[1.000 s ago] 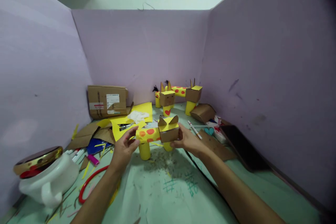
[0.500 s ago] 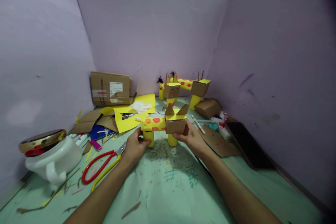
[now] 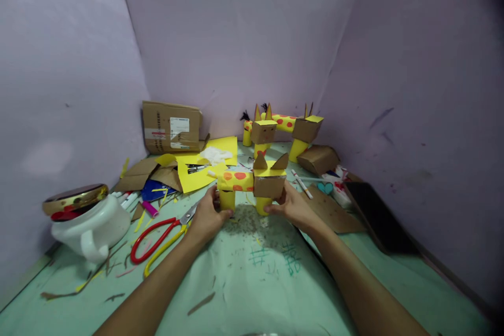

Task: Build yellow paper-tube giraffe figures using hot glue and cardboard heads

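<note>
A paper-and-cardboard toy animal (image 3: pixel 240 181) stands in the middle, with a yellow body spotted orange, yellow tube legs and a brown box head with two pointed ears. My left hand (image 3: pixel 208 214) is closed round its left leg. Round the leg under the head, my right hand (image 3: pixel 292 205) is closed too, its thumb at the front. Left of my left hand lie scissors (image 3: pixel 157 241) with one red and one yellow handle. Behind, two similar spotted toy animals (image 3: pixel 263 132) stand near the back wall; black tufts show at their rear ends.
At left, a white mug (image 3: pixel 94 226) has a gold-rimmed round object on top. A folded cardboard box (image 3: pixel 171 126), yellow paper (image 3: pixel 191 181) and markers lie behind. A dark phone (image 3: pixel 378 218) and a flat cardboard piece (image 3: pixel 334 212) are at right. Lilac walls enclose three sides.
The whole view has shifted slightly, so everything appears a little further right. Both hands keep their hold on the toy animal's legs.
</note>
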`<state>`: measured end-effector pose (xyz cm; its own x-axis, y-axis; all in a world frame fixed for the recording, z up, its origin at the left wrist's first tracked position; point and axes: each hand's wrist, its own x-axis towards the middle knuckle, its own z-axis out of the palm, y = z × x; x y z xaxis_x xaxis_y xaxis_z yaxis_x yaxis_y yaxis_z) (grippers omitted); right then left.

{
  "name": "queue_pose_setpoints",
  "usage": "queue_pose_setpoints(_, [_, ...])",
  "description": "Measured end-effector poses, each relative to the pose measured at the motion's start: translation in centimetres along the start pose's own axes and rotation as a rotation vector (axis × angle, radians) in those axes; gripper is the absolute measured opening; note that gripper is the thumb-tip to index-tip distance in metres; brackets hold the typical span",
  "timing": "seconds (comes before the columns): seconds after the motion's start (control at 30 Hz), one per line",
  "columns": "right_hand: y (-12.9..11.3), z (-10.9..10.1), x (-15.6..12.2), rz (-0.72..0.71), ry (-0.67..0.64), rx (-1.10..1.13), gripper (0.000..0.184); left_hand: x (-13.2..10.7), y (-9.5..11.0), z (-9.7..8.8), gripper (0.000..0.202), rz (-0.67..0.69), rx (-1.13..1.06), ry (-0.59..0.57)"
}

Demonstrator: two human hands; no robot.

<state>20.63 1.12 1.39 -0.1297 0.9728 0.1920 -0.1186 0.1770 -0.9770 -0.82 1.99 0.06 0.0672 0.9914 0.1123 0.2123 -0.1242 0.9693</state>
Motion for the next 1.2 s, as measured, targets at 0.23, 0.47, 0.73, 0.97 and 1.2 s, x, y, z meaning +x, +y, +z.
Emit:
queue_pose_setpoints(0.23, [-0.8, -0.4, 0.0, -0.010, -0.020, 0.018, 0.063, 0.2, -0.8, 0.1, 0.059, 0.019, -0.118, 0.037])
queue_pose_setpoints(0.47, [-1.2, -1.8, 0.0, 0.040, -0.069, 0.002, 0.064, 0.6, -1.7, -0.1, 0.061, 0.015, -0.087, 0.001])
queue_pose_setpoints(0.73, [-0.7, -2.7, 0.5, 0.057, -0.096, 0.028, 0.063, 0.8, -1.2, 0.0, 0.051, 0.017, -0.026, 0.035])
queue_pose_setpoints(0.97, [0.6, -1.5, 1.0, 0.012, -0.175, 0.091, 0.063, 0.9, 0.2, 0.4, 0.045, -0.054, 0.071, 0.023])
queue_pose_setpoints(1.2, [1.1, -0.7, 1.2, -0.025, -0.092, 0.040, 0.061, 1.2, 0.8, 0.7, 0.050, -0.040, 0.018, 0.082])
